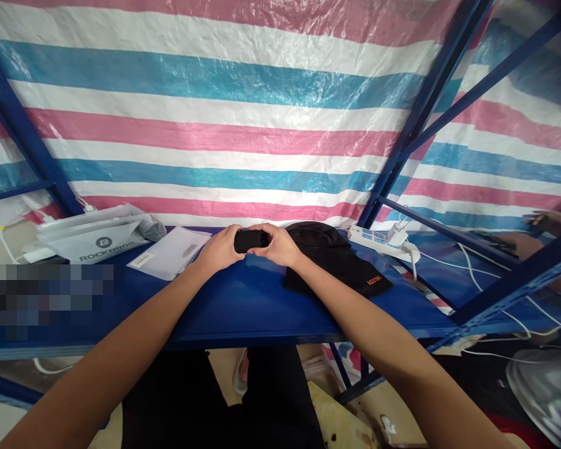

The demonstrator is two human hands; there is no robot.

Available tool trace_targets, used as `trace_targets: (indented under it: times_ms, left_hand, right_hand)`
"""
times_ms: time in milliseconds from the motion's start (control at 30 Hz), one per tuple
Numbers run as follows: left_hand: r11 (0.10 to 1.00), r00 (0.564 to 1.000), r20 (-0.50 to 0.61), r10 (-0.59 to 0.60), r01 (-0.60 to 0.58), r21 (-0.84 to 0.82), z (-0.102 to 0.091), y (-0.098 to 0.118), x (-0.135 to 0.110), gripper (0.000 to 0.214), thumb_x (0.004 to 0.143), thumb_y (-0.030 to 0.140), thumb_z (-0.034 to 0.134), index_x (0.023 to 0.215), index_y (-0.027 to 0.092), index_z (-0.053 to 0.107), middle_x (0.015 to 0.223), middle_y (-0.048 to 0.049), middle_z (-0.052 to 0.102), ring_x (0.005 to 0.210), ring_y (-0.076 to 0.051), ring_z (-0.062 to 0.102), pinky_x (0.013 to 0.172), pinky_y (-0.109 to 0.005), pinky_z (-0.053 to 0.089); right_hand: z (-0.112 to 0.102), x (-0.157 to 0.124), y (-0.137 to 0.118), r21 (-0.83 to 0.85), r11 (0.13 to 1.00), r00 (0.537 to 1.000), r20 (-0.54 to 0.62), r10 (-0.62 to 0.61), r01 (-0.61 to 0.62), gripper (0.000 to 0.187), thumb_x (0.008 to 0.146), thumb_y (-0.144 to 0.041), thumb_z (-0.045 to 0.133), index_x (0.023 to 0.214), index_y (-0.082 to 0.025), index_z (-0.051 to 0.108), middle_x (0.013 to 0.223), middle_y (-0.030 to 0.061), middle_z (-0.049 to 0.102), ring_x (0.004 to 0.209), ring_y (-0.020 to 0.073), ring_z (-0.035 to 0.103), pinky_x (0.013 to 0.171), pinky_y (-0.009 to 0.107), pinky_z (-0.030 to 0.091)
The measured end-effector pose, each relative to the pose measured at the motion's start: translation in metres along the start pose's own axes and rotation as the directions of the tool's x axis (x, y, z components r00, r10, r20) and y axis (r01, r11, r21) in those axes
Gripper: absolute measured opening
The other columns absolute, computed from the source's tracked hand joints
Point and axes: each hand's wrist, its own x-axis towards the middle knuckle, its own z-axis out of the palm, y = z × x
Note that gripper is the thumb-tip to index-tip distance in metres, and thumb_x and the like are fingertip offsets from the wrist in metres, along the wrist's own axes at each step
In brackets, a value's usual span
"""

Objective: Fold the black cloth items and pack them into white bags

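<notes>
Between my two hands is a small black bundle (251, 241), dark and rounded; its exact kind does not show. My left hand (222, 248) grips its left end, thumb toward me. At the right end my right hand (279, 245) closes its fingers and thumb round it. Both hands are just above the blue tabletop (247, 305). Right behind my right wrist lies a black cloth garment (341, 255) with orange lettering near its corner. Left of my left hand rests a clear plastic sleeve (171, 252) with a small label.
A white ROCKBROS bag (103, 234) lies at the left. At the right a white power strip (378, 240) with plugs and trailing cables sits by the blue frame post (397, 162). Striped sheeting (215, 137) hangs behind. Another person's hand (554, 221) shows at the far right.
</notes>
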Motion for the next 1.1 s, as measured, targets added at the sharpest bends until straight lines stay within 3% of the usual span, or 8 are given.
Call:
trace_targets:
  times_ms: [100,267,333,467,633,800,1000,1100]
  left_hand:
    - [0.998,0.998,0.027,-0.054,0.053,0.037,0.0,0.002,0.002,0.054,0.089,0.046,0.076,0.134,0.022,0.057,0.125,-0.0157,0.077,0.111,-0.04,0.076,0.082,-0.043,0.055]
    - [0.994,0.987,0.161,-0.012,-0.005,0.108,-0.004,0.007,0.001,0.062,0.085,0.052,0.08,0.134,0.019,0.06,0.119,-0.0167,0.08,0.108,-0.043,0.077,0.084,-0.043,0.056]
    - [0.995,0.986,0.165,-0.025,0.008,0.104,-0.004,0.008,-0.001,0.066,0.082,0.056,0.082,0.133,0.019,0.062,0.119,-0.0172,0.08,0.108,-0.044,0.077,0.083,-0.044,0.056]
    - [0.999,0.993,0.108,-0.043,0.04,0.03,-0.006,0.007,-0.003,0.058,0.082,0.052,0.083,0.127,0.022,0.062,0.121,-0.0133,0.079,0.11,-0.039,0.077,0.082,-0.041,0.056]
    - [0.998,0.997,0.074,-0.028,0.023,0.057,-0.015,0.004,-0.001,0.054,0.087,0.049,0.079,0.132,0.025,0.062,0.127,-0.0104,0.077,0.111,-0.036,0.075,0.083,-0.04,0.054]
    - [0.988,0.999,0.041,0.004,-0.01,0.152,-0.025,-0.006,-0.001,0.041,0.097,0.041,0.068,0.134,0.026,0.063,0.132,-0.0101,0.075,0.108,-0.033,0.075,0.082,-0.038,0.053]
    - [0.976,0.993,-0.034,-0.112,0.116,0.185,-0.039,-0.049,-0.001,0.038,0.092,0.025,0.063,0.13,0.026,0.068,0.121,-0.0073,0.08,0.103,-0.028,0.075,0.086,-0.036,0.054]
    - [0.951,0.973,-0.017,-0.229,0.227,0.209,-0.053,-0.079,-0.002,0.034,0.093,0.036,0.061,0.122,0.021,0.072,0.121,-0.0101,0.08,0.106,-0.029,0.075,0.093,-0.037,0.055]
  right_hand:
    - [-0.002,-0.001,0.0,0.06,0.998,1.0,-0.021,0.019,-0.018,0.062,0.077,-0.035,0.095,0.134,-0.023,0.073,0.128,0.0069,0.077,0.114,0.0263,0.074,0.104,0.041,0.058]
    - [-0.005,-0.005,-0.001,0.013,0.981,0.976,0.097,-0.196,0.195,0.093,0.076,-0.035,0.098,0.16,-0.029,0.058,0.15,0.0124,0.067,0.137,0.0322,0.064,0.12,0.05,0.05]
    - [-0.003,-0.005,-0.001,0.035,0.976,0.966,0.137,-0.22,0.217,0.087,0.077,-0.032,0.099,0.156,-0.03,0.064,0.149,0.0115,0.069,0.137,0.0321,0.065,0.121,0.049,0.049]
    - [0.002,-0.004,-0.005,0.095,0.99,0.991,0.074,-0.109,0.102,0.056,0.078,-0.026,0.097,0.131,-0.029,0.081,0.136,0.0069,0.078,0.127,0.0302,0.074,0.117,0.046,0.054]
    - [0.005,-0.001,-0.012,0.157,0.988,1.0,0.018,0.008,-0.01,0.051,0.075,-0.026,0.096,0.125,-0.028,0.084,0.131,0.0042,0.081,0.122,0.0278,0.076,0.116,0.044,0.055]
    - [0.007,0.002,-0.014,0.335,0.926,0.984,0.032,0.174,-0.174,0.056,0.075,-0.032,0.097,0.128,-0.024,0.081,0.106,0.0038,0.082,0.084,0.0224,0.081,0.081,0.036,0.068]
    - [-0.007,0.0,-0.005,0.369,0.906,0.975,-0.003,0.224,-0.207,0.059,0.075,-0.034,0.097,0.13,-0.024,0.078,0.106,0.0045,0.082,0.073,0.0193,0.08,0.067,0.029,0.066]
    - [-0.02,-0.001,0.009,0.328,0.912,0.959,-0.058,0.278,-0.245,0.059,0.076,-0.031,0.096,0.131,-0.023,0.077,0.098,0.0035,0.082,0.072,0.0194,0.08,0.067,0.028,0.066]
